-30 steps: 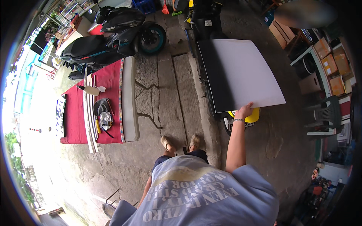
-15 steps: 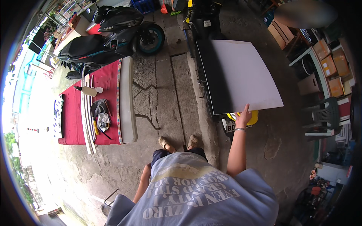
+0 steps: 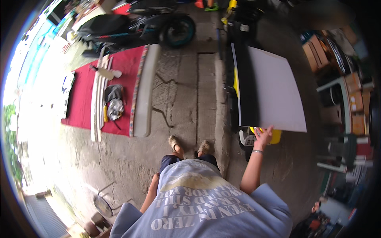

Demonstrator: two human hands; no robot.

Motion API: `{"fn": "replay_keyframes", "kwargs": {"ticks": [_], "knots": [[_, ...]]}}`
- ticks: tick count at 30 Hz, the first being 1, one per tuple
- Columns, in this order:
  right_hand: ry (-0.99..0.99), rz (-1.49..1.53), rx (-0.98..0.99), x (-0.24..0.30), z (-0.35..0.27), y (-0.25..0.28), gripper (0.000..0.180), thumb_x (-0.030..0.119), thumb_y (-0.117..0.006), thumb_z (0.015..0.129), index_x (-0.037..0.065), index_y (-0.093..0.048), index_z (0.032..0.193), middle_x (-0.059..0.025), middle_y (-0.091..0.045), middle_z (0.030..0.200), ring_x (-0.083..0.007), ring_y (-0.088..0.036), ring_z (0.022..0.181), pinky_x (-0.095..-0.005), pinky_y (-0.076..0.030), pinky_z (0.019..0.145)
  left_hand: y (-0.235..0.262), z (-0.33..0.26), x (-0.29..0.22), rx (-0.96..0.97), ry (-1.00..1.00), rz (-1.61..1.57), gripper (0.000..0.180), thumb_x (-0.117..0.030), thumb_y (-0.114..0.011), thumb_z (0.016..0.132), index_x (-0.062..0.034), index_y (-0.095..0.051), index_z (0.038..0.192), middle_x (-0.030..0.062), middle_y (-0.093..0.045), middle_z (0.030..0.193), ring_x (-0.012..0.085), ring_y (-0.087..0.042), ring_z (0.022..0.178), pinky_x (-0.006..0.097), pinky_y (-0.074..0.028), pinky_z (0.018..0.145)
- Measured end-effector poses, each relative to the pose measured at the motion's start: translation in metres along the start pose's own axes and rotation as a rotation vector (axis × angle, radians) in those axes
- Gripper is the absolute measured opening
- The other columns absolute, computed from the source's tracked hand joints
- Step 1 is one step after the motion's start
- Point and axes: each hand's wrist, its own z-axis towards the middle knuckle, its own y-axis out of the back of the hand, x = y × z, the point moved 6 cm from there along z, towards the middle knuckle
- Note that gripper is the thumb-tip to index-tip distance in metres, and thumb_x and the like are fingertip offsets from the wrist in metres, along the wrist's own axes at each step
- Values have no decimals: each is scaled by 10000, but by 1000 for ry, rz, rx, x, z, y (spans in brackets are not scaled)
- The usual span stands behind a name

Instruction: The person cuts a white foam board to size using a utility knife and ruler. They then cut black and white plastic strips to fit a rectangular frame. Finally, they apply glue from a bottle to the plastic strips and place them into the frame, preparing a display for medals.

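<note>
A large flat board (image 3: 278, 87), white with a black band along its left side, lies over a motorcycle (image 3: 242, 23) on my right. My right hand (image 3: 262, 137), with a bracelet at the wrist, is at the board's near edge. Its thumb reaches the edge and the other fingers are partly hidden below, so the edge appears pinched. Below that hand, a yellow part of the motorcycle and its plate show. Close to my left thigh hangs my left hand (image 3: 156, 178), its fingers hidden by my shirt and leg.
On my left stands a table (image 3: 143, 115) with a red cloth (image 3: 81, 103), carrying long white strips (image 3: 96, 107), a bottle (image 3: 104, 73), and a dark pouch (image 3: 114, 93). Beyond it is a dark motorcycle (image 3: 135, 29). Cardboard boxes (image 3: 355, 95) fill shelving at right.
My view has shifted, so the table and the board sit differently in it. My right hand stays at the board's near edge, with less of the thumb over it. The left hand remains low.
</note>
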Motion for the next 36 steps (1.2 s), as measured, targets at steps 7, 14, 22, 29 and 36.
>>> {"fn": "replay_keyframes", "kwargs": {"ticks": [7, 14, 22, 29, 36], "knots": [[311, -208, -244, -57, -23, 43, 502, 431, -397, 1048, -18, -604, 963, -84, -586, 781, -182, -519, 598, -304, -438, 517, 19, -13, 30, -100, -40, -26, 422, -230, -671, 853, 51, -667, 1168, 151, -733, 1067, 210, -683, 957, 344, -504, 865], [-69, -626, 359, -186, -111, 2, 551, 562, -452, 1002, 59, -568, 812, 22, -328, 525, -104, -340, 384, -268, -242, 341, 37, -23, 110, -181, 91, -88, 433, -339, -639, 902, 7, -685, 1158, 162, -734, 1029, 222, -684, 943, 363, -507, 851], [46, -990, 1072, -251, -269, -117, 297, 319, -532, 1033, 59, -606, 910, 2, -526, 592, -70, -423, 406, -230, -338, 372, 114, -31, 114, -312, 189, -159, 478, -411, -611, 943, 15, -691, 1143, 174, -725, 1064, 245, -668, 976, 370, -502, 864], [211, -1065, 1533, -337, -495, -235, 230, 244, -582, 1011, 37, -616, 914, -5, -573, 651, -59, -508, 507, -219, -391, 417, 220, -42, 216, -485, 228, -461, 404, -349, -610, 965, 5, -693, 1143, 137, -725, 1043, 213, -665, 928, 330, -509, 832], [56, -976, 1872, -479, -700, -264, 221, 252, -653, 963, 39, -591, 972, -19, -607, 698, -96, -583, 575, -263, -466, 485, 297, -104, 285, -541, 319, -845, 317, -342, -568, 996, -72, -637, 1146, 53, -710, 984, 165, -682, 835, 313, -486, 642]]}}
